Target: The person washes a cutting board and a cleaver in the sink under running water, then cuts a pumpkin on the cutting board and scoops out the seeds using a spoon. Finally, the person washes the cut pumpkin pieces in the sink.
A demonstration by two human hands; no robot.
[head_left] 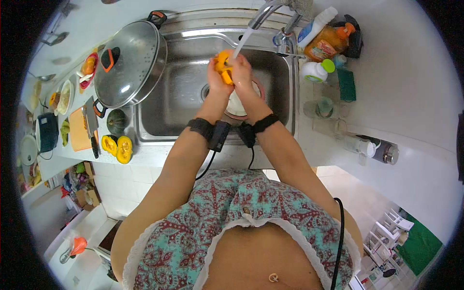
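Orange pumpkin pieces [227, 77] lie cupped between my two hands, under a stream of water from the faucet [263, 15]. My left hand [219, 79] is closed around their left side. From the right, my right hand [243, 73] curls over them, its fingers in the falling water. Both hands are above the steel sink [174, 106]. Below my right wrist, a pale bowl with a reddish rim [261, 90] sits in the basin, partly hidden by my forearms.
Left of the sink stand a large lidded pot [130, 72], a whole green pumpkin [117, 122], cut pumpkin halves [124, 149], and a knife [92, 133] on a cutting board [77, 126]. To the right are an orange soap bottle [323, 50], a green sponge [346, 84] and glasses [325, 107].
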